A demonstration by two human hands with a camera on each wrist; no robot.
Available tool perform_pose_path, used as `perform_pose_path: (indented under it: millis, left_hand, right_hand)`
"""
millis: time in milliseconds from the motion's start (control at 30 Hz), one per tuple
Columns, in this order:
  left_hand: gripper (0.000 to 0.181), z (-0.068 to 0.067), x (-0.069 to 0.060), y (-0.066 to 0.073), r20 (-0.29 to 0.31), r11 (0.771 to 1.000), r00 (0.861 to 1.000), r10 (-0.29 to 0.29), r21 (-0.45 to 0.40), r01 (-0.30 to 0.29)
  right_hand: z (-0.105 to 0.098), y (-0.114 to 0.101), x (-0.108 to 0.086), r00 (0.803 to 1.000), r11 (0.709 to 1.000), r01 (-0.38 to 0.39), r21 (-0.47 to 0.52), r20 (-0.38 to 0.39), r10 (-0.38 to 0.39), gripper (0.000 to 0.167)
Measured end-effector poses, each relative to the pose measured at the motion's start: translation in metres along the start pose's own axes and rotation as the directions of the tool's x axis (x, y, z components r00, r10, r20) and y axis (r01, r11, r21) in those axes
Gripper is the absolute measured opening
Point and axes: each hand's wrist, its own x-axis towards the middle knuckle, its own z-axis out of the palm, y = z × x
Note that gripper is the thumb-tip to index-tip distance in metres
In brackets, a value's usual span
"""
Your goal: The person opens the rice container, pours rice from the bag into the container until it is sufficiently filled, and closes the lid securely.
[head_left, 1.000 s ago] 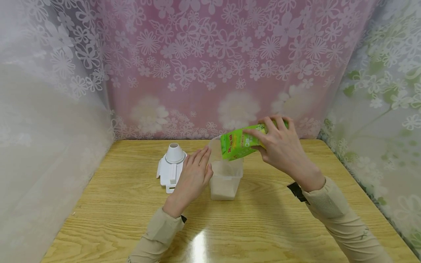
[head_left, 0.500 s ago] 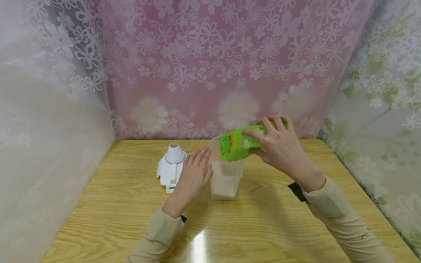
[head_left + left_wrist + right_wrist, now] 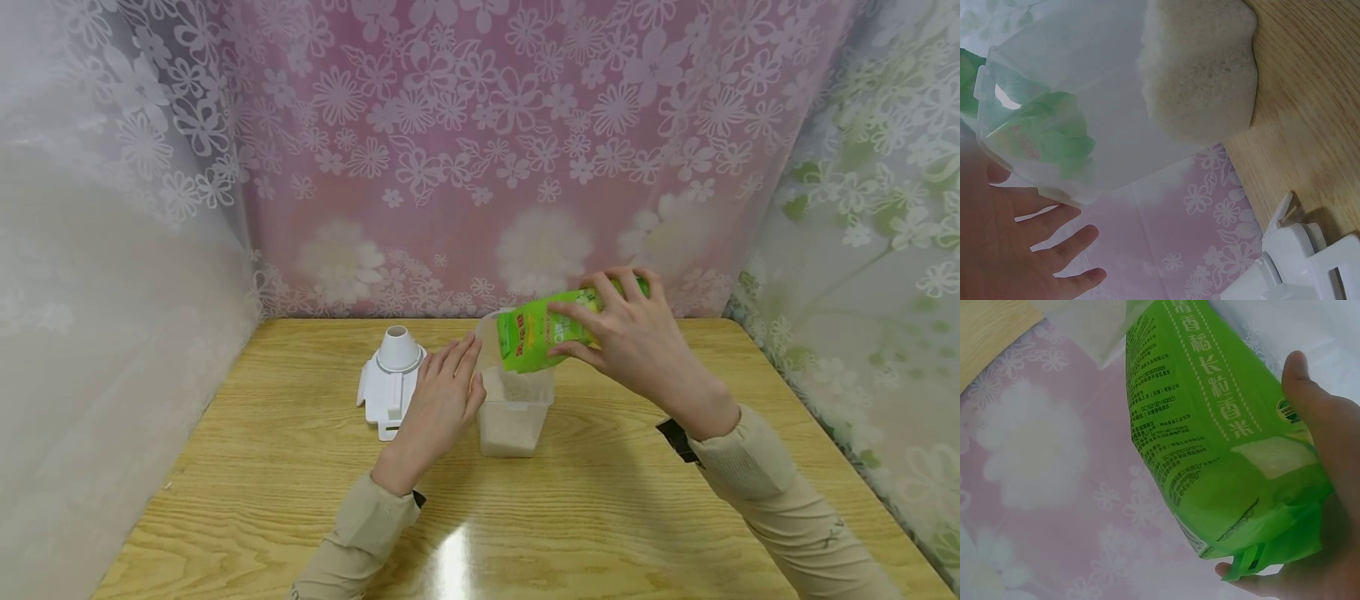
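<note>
My right hand (image 3: 637,342) grips a green rice bag (image 3: 534,335) by its bottom end and holds it tilted, mouth down, over a clear plastic container (image 3: 516,404). The bag's printed side (image 3: 1210,412) fills much of the right wrist view. White rice (image 3: 1200,69) lies in the lower part of the container in the left wrist view. Beside the container's rim rests my left hand (image 3: 442,396), its fingers straight and spread against the left side. The bag's mouth is inside the rim, seen only blurred through the plastic wall.
A white plastic lid with a cone-shaped spout (image 3: 393,383) lies left of the container, partly behind my left hand. The wooden table (image 3: 300,500) is bordered by a pink flowered curtain (image 3: 450,167) at the back and pale sheets at both sides.
My right hand has moved slightly left with the rice bag, and the bag's mouth has gone a little lower into the container. The left hand, container and lid have stayed put.
</note>
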Motion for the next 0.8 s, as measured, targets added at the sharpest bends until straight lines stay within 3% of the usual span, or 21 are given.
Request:
perform_pose_path:
  millis: [167, 433, 800]
  left_hand:
    - [0.049, -0.0003, -0.0001, 0.0000, 0.011, 1.000, 1.000, -0.004, 0.001, 0.004]
    - [0.049, -0.0016, 0.0000, 0.0003, 0.010, 1.000, 1.000, 0.000, 0.001, 0.000]
    - [0.049, -0.0020, -0.0002, 0.0004, 0.012, 1.000, 1.000, -0.006, 0.006, 0.006]
  right_hand:
    - [0.0017, -0.0011, 0.0003, 1.000, 1.000, -0.006, 0.008, -0.016, 0.006, 0.071]
    - [0.0020, -0.0019, 0.0032, 0.997, 1.000, 0.011, 0.000, -0.076, -0.011, 0.066]
    - [0.0071, -0.0033, 0.0011, 0.989, 0.993, 0.120, 0.002, -0.093, -0.119, 0.064]
